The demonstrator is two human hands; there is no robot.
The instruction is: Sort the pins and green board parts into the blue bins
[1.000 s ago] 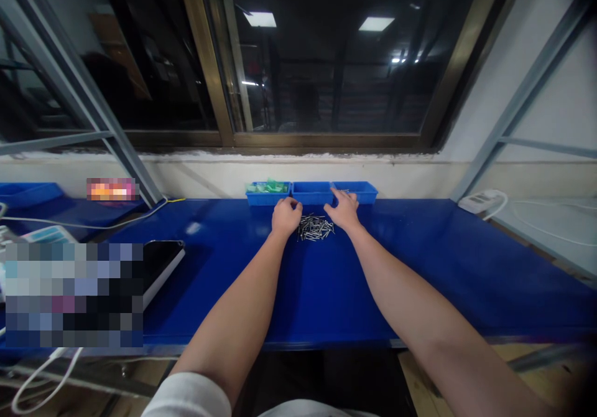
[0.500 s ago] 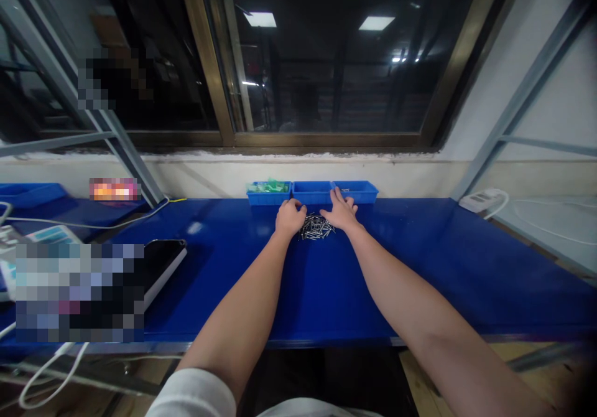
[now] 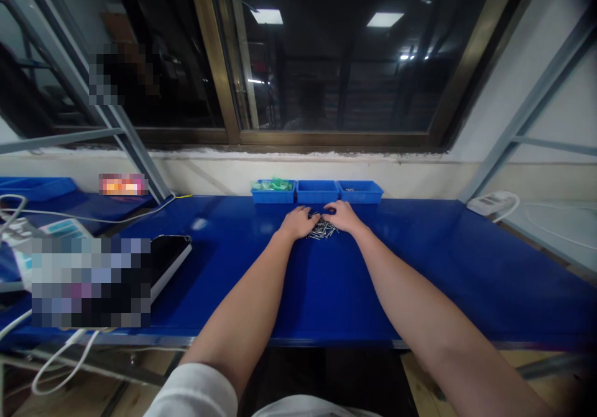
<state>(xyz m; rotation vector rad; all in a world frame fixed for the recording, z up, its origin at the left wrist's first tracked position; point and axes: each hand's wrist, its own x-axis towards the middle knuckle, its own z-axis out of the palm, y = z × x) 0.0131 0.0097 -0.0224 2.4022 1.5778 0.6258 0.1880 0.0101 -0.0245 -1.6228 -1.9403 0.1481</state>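
Observation:
A pile of thin shiny metal screws (image 3: 325, 229) lies on the blue tabletop (image 3: 321, 292). My left hand (image 3: 299, 223) rests at the pile's left side, thumb and fingers a little apart. From the right, my right hand (image 3: 346, 216) reaches over the far edge of the pile, with its fingers bent and a gap between thumb and forefinger. Both sets of fingertips are close to the screws; whether they touch any is too small to tell. Just behind stand a blue bin with green packets (image 3: 273, 186), a middle blue bin (image 3: 318, 197) and a right blue bin (image 3: 361, 196) with a few small metal pieces.
A dark-topped device (image 3: 172, 252), partly blurred out, sits at the left with white cables (image 3: 69, 355) around it. At the far right is a white power strip (image 3: 493, 203). Grey metal posts (image 3: 536, 106) flank the table, and a window (image 3: 345, 62) rises behind.
My right hand has come back from the front of the right bins to the pile, its fingers bending. My left hand has shifted right, closer to the screws. The view has turned slightly.

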